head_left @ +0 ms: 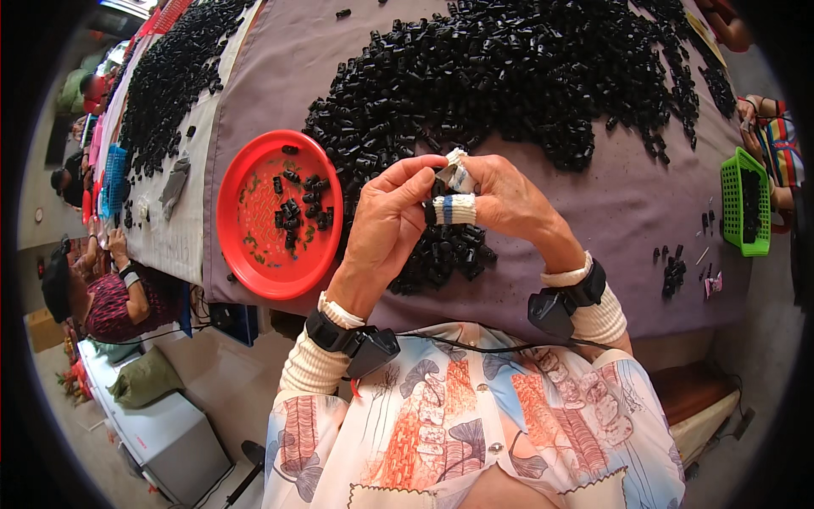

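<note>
My left hand (381, 225) is closed in a pinch, thumb against fingers, on a small black part (430, 212) that is mostly hidden. Meeting it fingertip to fingertip, my right hand (513, 199) is also closed. White cloth wraps (454, 209) with blue stripes cover some of the right fingers. A small greyish piece shows at the right fingertips, too covered to name. Both hands are raised over a big heap of small black parts (475, 85) on the mauve tablecloth (560, 280). Left of my left hand stands a round red basin (235, 246) with several black parts inside.
At the far right a green basket (746, 251) holds black parts, beside another person's hands. A few loose parts (674, 271) lie nearby. On the left, a pale-covered table (191, 229) bears another black heap (170, 102) and a blue basket (113, 180); people sit along it.
</note>
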`<action>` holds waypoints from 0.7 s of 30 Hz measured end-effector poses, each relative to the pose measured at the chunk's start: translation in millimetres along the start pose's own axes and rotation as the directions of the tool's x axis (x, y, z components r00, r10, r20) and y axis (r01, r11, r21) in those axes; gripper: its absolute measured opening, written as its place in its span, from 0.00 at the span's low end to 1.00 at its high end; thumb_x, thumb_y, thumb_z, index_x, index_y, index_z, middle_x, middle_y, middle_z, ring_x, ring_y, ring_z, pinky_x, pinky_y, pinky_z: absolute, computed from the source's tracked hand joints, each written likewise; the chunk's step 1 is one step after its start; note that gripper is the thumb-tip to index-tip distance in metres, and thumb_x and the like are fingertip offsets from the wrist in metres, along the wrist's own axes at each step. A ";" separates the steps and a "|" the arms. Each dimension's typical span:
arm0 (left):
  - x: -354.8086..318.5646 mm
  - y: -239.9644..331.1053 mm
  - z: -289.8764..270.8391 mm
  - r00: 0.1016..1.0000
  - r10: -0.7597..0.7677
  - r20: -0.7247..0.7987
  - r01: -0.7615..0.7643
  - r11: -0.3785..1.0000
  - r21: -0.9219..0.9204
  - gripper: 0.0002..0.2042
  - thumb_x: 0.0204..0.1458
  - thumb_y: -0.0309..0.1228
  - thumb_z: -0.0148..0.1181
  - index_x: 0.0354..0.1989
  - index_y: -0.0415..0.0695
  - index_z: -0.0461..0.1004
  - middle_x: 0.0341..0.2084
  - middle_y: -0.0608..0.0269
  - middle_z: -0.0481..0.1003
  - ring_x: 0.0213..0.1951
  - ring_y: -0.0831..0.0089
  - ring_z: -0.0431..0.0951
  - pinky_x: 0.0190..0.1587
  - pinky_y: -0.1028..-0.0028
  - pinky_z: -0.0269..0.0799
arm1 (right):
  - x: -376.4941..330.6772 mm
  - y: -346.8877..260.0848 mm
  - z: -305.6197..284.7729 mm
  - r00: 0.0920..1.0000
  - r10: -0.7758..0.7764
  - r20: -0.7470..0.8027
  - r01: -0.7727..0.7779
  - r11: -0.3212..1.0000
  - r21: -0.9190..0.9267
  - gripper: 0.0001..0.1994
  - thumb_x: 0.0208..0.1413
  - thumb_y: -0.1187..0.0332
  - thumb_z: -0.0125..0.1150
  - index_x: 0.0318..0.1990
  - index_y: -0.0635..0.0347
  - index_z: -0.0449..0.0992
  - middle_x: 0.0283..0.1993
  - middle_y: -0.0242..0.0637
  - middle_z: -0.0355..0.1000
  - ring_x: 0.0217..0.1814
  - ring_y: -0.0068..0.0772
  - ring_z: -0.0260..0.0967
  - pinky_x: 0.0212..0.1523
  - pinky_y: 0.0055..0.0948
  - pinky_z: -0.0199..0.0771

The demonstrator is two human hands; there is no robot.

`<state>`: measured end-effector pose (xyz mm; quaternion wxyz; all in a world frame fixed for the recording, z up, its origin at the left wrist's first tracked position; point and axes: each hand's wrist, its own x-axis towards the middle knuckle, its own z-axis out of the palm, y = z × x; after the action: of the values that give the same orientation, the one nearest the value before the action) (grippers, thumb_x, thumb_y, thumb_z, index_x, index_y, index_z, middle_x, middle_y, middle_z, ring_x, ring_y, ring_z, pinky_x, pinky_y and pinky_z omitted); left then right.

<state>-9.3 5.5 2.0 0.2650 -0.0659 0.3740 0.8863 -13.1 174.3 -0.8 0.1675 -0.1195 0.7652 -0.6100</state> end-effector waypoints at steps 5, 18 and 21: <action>0.9 -1.8 1.8 1.000 -0.005 -0.020 0.006 1.000 0.026 0.10 0.54 0.24 0.50 0.42 0.33 0.70 0.36 0.58 0.73 0.39 0.75 0.72 0.44 0.76 0.69 | -0.4 5.1 -1.2 0.999 -0.027 0.021 0.027 1.000 0.009 0.18 0.39 0.57 0.64 0.22 0.65 0.67 0.19 0.34 0.60 0.21 0.28 0.55 0.23 0.29 0.57; -10.6 32.6 -30.9 0.939 0.296 -0.176 -0.218 0.906 0.364 0.10 0.53 0.25 0.52 0.43 0.35 0.70 0.30 0.63 0.73 0.31 0.78 0.72 0.34 0.77 0.71 | -4.0 16.9 -5.4 0.993 -0.044 -0.109 0.059 0.989 0.139 0.13 0.45 0.63 0.64 0.20 0.62 0.70 0.18 0.22 0.62 0.22 0.16 0.56 0.23 0.21 0.57; -29.3 57.7 -57.5 0.836 0.459 -0.302 -0.179 0.747 0.640 0.10 0.52 0.25 0.54 0.42 0.37 0.72 0.30 0.66 0.73 0.29 0.81 0.72 0.32 0.80 0.70 | -7.0 14.4 -26.4 0.987 0.115 -0.108 -0.087 0.967 0.240 0.08 0.50 0.66 0.57 0.24 0.60 0.69 0.16 0.22 0.59 0.17 0.11 0.52 0.16 0.17 0.52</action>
<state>-19.0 -80.4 6.5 0.0202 -0.1127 0.6847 0.7198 -17.0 203.9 -8.8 0.1646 -0.0225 0.7016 -0.6929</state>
